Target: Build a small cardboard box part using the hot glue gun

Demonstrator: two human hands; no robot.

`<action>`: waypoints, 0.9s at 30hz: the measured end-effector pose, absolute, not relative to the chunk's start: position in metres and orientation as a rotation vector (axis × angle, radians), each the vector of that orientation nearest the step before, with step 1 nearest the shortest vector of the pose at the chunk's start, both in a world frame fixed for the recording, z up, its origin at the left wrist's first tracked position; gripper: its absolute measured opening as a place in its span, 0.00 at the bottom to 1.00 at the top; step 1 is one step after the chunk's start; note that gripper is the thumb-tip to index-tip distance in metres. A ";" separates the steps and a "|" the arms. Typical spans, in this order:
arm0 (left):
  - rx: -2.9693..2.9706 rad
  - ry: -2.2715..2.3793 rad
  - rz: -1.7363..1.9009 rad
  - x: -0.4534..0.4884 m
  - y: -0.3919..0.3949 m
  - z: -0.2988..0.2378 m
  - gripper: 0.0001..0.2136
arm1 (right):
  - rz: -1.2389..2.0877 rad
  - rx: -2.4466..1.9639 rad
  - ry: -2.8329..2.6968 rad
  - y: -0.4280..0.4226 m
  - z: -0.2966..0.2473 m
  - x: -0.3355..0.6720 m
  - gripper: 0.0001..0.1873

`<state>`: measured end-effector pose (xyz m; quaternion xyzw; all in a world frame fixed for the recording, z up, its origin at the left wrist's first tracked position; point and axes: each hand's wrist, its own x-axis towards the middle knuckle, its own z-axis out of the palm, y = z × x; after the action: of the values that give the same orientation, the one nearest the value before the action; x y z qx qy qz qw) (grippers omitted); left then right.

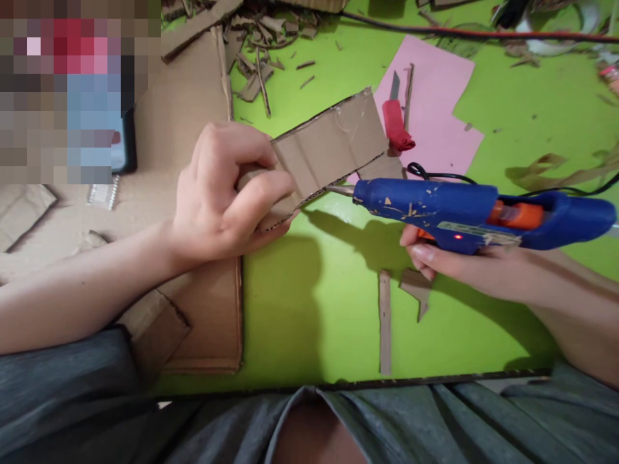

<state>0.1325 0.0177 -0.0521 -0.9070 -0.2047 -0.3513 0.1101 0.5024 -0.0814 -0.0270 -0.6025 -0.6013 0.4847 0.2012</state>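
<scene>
My left hand (232,193) is closed around one end of a cardboard piece (333,145), which is tilted up to the right above the green table. Shiny strands of glue show near its far end. In my right hand (445,261) is a blue glue gun (425,198) with orange parts and a small red light glowing. Its metal nozzle meets, or nearly meets, the lower corrugated edge of the cardboard piece, close to my left fingers. Whether glue is flowing cannot be made out.
Beyond the cardboard piece, a blade with a red-wrapped handle (397,122) lies on pink paper (435,84). A large cardboard sheet (193,84) covers the left side. Cardboard scraps (265,38) litter the back. A narrow strip (385,322) lies in front, and a black cord (445,175) runs behind the glue gun.
</scene>
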 end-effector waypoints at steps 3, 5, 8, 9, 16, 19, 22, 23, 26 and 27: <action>-2.660 -0.593 -1.039 0.133 0.018 -0.051 0.15 | 1.353 -1.639 -1.760 -0.081 -0.027 0.502 0.22; -2.657 -0.583 -1.044 0.134 0.018 -0.051 0.15 | 1.347 -1.624 -1.758 -0.079 -0.026 0.500 0.20; -2.655 -0.596 -1.039 0.134 0.017 -0.051 0.15 | 1.348 -1.611 -1.742 -0.077 -0.025 0.499 0.19; -2.658 -0.605 -1.033 0.134 0.017 -0.050 0.15 | 1.348 -1.607 -1.740 -0.077 -0.025 0.499 0.18; -2.672 -0.624 -1.018 0.132 0.016 -0.049 0.13 | 1.320 -1.607 -1.750 -0.080 -0.029 0.505 0.19; -2.666 -0.611 -1.026 0.132 0.017 -0.050 0.13 | 1.326 -1.598 -1.752 -0.081 -0.031 0.508 0.18; -2.674 -0.589 -1.022 0.131 0.018 -0.051 0.14 | 1.320 -1.587 -1.755 -0.082 -0.032 0.509 0.19; -2.679 -0.593 -1.018 0.131 0.018 -0.051 0.14 | 1.316 -1.586 -1.756 -0.082 -0.032 0.509 0.19; -2.688 -0.614 -1.008 0.129 0.018 -0.051 0.16 | 1.315 -1.583 -1.762 -0.081 -0.033 0.509 0.20; -2.685 -0.606 -1.006 0.129 0.019 -0.051 0.16 | 1.316 -1.584 -1.763 -0.081 -0.033 0.509 0.20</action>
<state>0.1288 0.0189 -0.0515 -0.9111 -0.2058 -0.3413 0.1051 0.5089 -0.0808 -0.0329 -0.5707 -0.6354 0.4741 0.2137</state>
